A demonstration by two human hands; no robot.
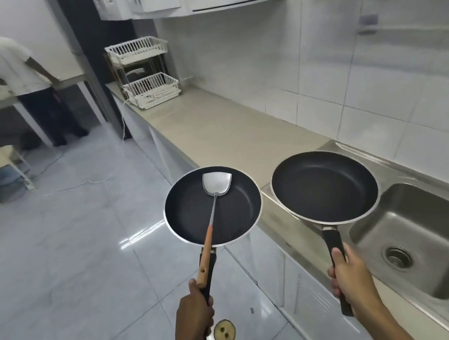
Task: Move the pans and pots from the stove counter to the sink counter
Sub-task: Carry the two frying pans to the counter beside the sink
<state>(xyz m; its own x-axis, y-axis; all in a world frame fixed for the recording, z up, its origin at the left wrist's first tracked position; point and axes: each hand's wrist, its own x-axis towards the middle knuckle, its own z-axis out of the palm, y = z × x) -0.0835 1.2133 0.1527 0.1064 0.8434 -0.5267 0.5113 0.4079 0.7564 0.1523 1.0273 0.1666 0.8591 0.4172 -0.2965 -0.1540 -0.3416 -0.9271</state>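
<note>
My left hand [193, 307] grips the black handle of a small black frying pan [189, 213], held in the air over the floor by the counter's edge. A steel spatula [216, 184] with a wooden handle lies in that pan, its handle pinned under my left thumb. My right hand [352, 276] grips the handle of a larger black frying pan [324, 187], which hovers over the left end of the steel sink unit [340, 148]. Both pans are level. The beige sink counter [210, 125] stretches away beyond them.
A steel sink basin [432, 225] with a drain lies at the right. A white two-tier dish rack [144, 73] stands at the counter's far end. A person [18, 82] stands at a table far left. A round floor drain [225, 333] is below my left hand.
</note>
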